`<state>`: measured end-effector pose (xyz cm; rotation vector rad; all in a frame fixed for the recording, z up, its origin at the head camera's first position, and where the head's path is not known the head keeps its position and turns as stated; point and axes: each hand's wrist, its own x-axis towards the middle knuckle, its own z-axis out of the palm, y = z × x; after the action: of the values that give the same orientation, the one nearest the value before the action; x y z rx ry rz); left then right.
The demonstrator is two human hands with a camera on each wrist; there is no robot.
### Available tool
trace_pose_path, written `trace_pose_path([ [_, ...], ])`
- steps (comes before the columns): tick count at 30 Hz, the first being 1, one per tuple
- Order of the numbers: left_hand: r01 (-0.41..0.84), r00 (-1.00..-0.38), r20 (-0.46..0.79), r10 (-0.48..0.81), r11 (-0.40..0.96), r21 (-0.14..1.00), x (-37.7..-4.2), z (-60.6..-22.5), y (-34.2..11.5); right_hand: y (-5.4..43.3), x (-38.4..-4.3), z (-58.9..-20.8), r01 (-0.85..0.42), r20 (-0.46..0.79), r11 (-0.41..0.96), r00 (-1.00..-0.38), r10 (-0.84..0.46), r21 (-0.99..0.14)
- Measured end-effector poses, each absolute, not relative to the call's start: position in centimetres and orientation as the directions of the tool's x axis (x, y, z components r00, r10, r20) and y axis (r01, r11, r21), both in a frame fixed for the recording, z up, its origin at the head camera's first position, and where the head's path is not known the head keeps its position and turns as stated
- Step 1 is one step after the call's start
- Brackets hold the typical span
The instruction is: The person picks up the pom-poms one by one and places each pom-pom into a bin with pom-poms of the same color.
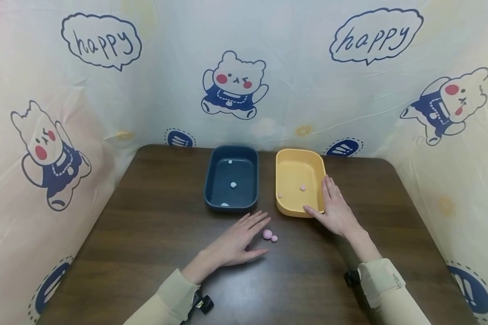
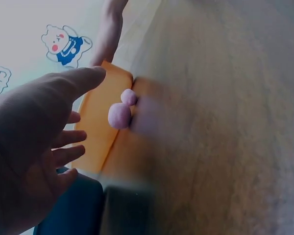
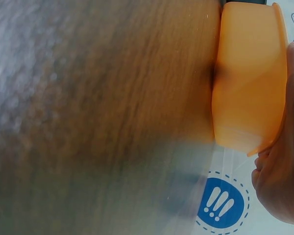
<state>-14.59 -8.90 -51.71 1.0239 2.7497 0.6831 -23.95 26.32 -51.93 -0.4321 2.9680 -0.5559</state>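
Note:
Two pink balls lie side by side on the table, a larger ball (image 1: pixel 267 234) and a smaller ball (image 1: pixel 274 238). Just left of them is my left hand (image 1: pixel 237 241), its fingers extended, thumb apart, palm holding nothing. In the left wrist view the larger ball (image 2: pixel 120 116) and smaller one (image 2: pixel 129 97) appear beyond my thumb. My right hand (image 1: pixel 336 208) rests at the near right corner of a yellow tray (image 1: pixel 289 210), straight fingers along its right side and thumb over the near rim. Inside that tray are two small pink balls, one (image 1: pixel 302 188) near its middle.
Left of the yellow tray stands a dark blue tray (image 1: pixel 208 185) with three white balls, one (image 1: pixel 233 184) near its centre. Both trays sit toward the back of the brown wooden table (image 1: pixel 154 216). A printed cloth (image 1: pixel 293 76) hangs behind and along the sides.

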Motion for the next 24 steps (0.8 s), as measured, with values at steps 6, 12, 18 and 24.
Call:
trace_pose_path([
  [6,0.562,-0.777,0.001,0.629,0.694,0.449,-14.8,-51.7,-8.9,26.4,-23.9,-51.7,-0.260,-0.037,0.893,-0.955,-0.293,-0.367],
  [12,0.550,-0.787,-0.017,0.617,0.714,0.433,-15.3,-51.7,-8.2,26.4,-24.0,-51.9,-0.256,-0.041,0.894,-0.956,-0.291,-0.369],
  [18,0.544,-0.785,-0.029,0.619,0.710,0.448,-15.5,-51.8,-7.6,26.4,-24.0,-52.1,-0.256,-0.038,0.892,-0.956,-0.291,-0.373],
  [24,0.541,-0.783,-0.037,0.621,0.710,0.452,-15.7,-51.8,-7.3,26.4,-24.0,-52.2,-0.261,-0.037,0.890,-0.955,-0.295,-0.373],
])
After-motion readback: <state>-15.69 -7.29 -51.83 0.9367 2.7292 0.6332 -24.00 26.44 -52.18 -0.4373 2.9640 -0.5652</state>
